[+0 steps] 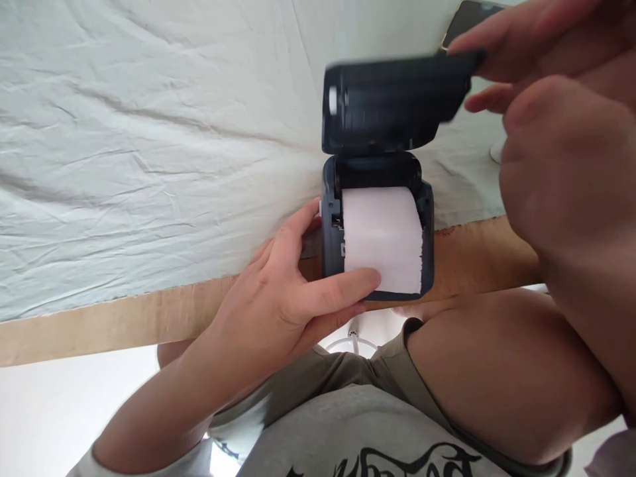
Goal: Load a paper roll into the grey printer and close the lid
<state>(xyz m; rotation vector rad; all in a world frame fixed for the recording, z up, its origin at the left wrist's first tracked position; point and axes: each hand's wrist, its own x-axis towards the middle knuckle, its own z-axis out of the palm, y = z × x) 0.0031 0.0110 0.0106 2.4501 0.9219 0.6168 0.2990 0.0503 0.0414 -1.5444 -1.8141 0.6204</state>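
A small dark blue receipt printer (pixel 427 218) rests at the front edge of the table with its lid (pixel 387 99) raised. Inside lies a white paper roll (pixel 382 232), its ragged-edged end spread toward me. My left hand (pixel 278 291) grips the printer's left side, thumb pressed on the paper and fingers at the side near a light button. At upper right, my right hand (pixel 556 112) is blurred, its fingers stretched apart at the lid's far right corner. Whether they pinch the lid or just touch it is hard to see.
A wrinkled pale cloth (pixel 149 132) covers the table, with a bare wooden edge (pixel 124 318) along the front. Behind my right hand lies a dark phone (pixel 467 20). A white round object (pixel 495 151) is partly hidden by that hand. My legs are below the edge.
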